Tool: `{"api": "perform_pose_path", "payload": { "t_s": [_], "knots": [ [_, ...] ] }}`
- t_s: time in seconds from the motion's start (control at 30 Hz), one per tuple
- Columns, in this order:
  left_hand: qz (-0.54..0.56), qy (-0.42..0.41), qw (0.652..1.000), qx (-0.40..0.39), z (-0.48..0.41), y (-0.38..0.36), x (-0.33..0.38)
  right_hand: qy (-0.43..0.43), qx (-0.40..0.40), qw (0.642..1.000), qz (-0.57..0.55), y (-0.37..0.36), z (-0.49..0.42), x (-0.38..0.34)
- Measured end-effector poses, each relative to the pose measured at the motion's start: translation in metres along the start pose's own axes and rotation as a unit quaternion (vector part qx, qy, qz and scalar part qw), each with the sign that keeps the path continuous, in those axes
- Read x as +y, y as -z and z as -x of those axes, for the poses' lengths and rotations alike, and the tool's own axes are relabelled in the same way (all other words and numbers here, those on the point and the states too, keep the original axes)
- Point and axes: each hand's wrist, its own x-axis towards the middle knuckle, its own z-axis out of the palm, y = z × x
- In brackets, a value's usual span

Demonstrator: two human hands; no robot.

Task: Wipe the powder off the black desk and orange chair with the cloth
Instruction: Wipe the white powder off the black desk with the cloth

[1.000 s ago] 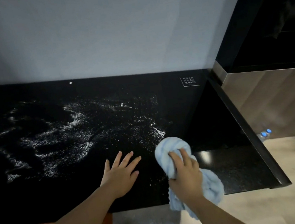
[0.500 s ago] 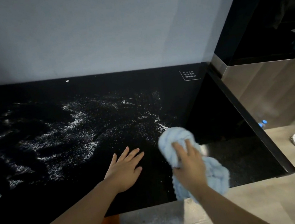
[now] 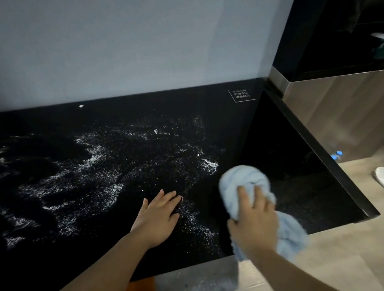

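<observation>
Blue cloth (image 3: 243,180) bunched under your right hand (image 3: 254,224), fingers curled round it, long axis slanting toward lower right; left hand (image 3: 157,219) flat on desk (image 3: 283,146), fingers together.

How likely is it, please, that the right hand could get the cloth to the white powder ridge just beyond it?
Probably yes: the right hand grips the cloth close beside the powder ridge, nothing stands between them, and the left hand rests flat off to the side.
</observation>
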Motion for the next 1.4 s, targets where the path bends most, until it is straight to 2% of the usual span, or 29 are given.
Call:
{"api": "perform_pose_path", "payload": {
  "t_s": [0.07,0.13,0.2,0.23,0.3,0.37,0.4,0.57,0.67,0.73,0.8,0.93,1.07,1.13,1.23,1.33,1.4],
  "knots": [
    [-0.011,0.001,1.0,0.009,-0.001,-0.003,-0.001,0.063,-0.022,0.998,-0.012,-0.006,0.013,-0.024],
    [-0.018,0.001,1.0,0.017,-0.001,-0.004,-0.002,0.111,-0.025,0.989,-0.094,-0.006,0.021,-0.033],
    [-0.015,0.002,1.0,0.019,-0.001,-0.005,-0.002,0.114,-0.026,0.978,-0.176,0.003,0.009,-0.023],
    [-0.011,0.002,1.0,0.019,-0.001,-0.005,-0.003,0.108,-0.004,0.979,-0.173,0.008,-0.001,-0.012],
    [-0.004,0.001,1.0,0.02,0.0,-0.005,-0.003,0.052,0.063,0.993,-0.089,0.018,-0.024,0.019],
    [0.0,0.002,1.0,0.021,0.001,-0.006,-0.002,-0.048,0.037,0.998,0.002,0.02,-0.03,0.034],
    [0.001,0.002,1.0,0.023,0.001,-0.006,-0.002,-0.055,0.03,0.998,0.016,0.017,-0.027,0.032],
    [-0.007,0.002,1.0,0.021,0.001,-0.005,-0.003,0.102,-0.045,0.99,-0.089,-0.009,0.0,-0.025],
    [-0.025,0.001,0.999,0.037,-0.002,0.001,-0.001,0.112,-0.04,0.975,-0.19,0.005,-0.022,-0.029],
    [-0.026,0.0,0.997,0.076,-0.005,0.007,-0.002,0.069,0.024,0.977,-0.198,0.022,-0.049,-0.013],
    [-0.026,0.008,0.993,0.111,-0.009,0.013,-0.003,-0.021,0.073,0.983,-0.168,0.035,-0.076,0.017],
    [-0.067,0.06,0.991,0.104,-0.027,0.024,-0.001,-0.206,0.0,0.975,-0.087,0.038,-0.116,0.08],
    [-0.061,0.156,0.983,0.074,-0.044,0.029,0.002,-0.246,-0.055,0.967,-0.05,0.02,-0.149,0.089],
    [-0.036,0.204,0.976,0.065,-0.05,0.029,0.004,-0.215,-0.056,0.975,-0.028,0.013,-0.167,0.085],
    [-0.008,0.265,0.962,0.071,-0.059,0.03,0.008,-0.12,-0.064,0.991,0.003,0.007,-0.195,0.075],
    [0.015,0.292,0.953,0.085,-0.066,0.028,0.013,0.048,-0.054,0.993,0.088,0.0,-0.196,0.042],
    [0.025,0.295,0.951,0.088,-0.066,0.028,0.013,0.148,-0.072,0.983,0.078,-0.006,-0.182,0.014]
  ]
}}
